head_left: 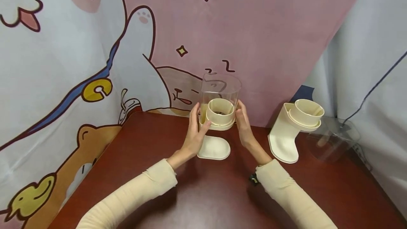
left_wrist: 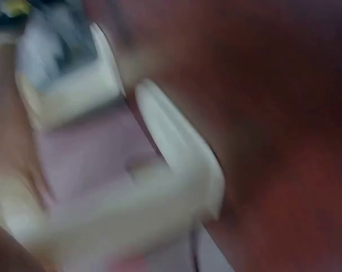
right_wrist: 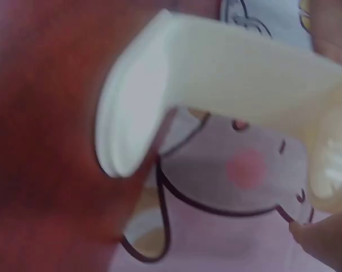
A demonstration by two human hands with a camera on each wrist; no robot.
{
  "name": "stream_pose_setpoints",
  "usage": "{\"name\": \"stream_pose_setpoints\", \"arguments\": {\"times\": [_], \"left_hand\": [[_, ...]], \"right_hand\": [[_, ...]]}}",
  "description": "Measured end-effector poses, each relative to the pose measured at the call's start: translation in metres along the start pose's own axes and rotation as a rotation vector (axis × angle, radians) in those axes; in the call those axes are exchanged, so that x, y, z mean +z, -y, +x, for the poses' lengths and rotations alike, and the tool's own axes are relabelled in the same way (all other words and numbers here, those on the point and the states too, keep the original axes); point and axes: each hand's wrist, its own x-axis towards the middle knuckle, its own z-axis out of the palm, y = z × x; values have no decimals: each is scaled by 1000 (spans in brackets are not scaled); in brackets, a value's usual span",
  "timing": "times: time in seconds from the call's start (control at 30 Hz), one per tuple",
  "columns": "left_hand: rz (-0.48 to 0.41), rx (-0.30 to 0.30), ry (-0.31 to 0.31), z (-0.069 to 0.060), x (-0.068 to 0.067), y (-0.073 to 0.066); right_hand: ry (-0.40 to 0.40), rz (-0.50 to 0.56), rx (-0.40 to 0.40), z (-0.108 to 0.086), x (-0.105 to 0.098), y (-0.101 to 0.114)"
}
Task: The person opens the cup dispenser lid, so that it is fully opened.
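Observation:
A cream plastic stand [head_left: 213,147] with an oval foot and round cup-like collar [head_left: 220,117] stands before me. Above the collar rises a clear plastic container [head_left: 219,84]. My left hand [head_left: 194,133] grips the stand's upper left side, thumb across its front. On the opposite side my right hand [head_left: 245,126] rests its extended fingers against the upper part. The left wrist view is blurred but shows the stand's foot [left_wrist: 182,139]. From the right wrist the upright column [right_wrist: 233,68] appears, with a right fingertip [right_wrist: 315,238] near the collar. Some fingers are hidden behind the parts.
A second matching cream stand [head_left: 284,146] is at the right. Beside it a second clear container [head_left: 332,142] lies near the table's right side. The dark red table [head_left: 143,158] meets a printed cloth backdrop [head_left: 270,27] behind. A small dark object [head_left: 253,178] shows by my right cuff.

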Motion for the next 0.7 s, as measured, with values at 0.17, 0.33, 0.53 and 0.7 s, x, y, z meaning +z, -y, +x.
{"name": "stream_pose_setpoints", "arguments": {"times": [0.17,0.33,0.53,0.7], "left_hand": [[101,62,193,30,-31,31],[77,120,298,41,-34,37],[19,165,253,43,-14,48],[-1,180,225,36,-4,44]], "right_hand": [[25,-4,-64,18,1,11],[28,1,-114,35,13,17],[11,-25,-162,34,18,13],[-17,-8,-244,27,16,12]]}}
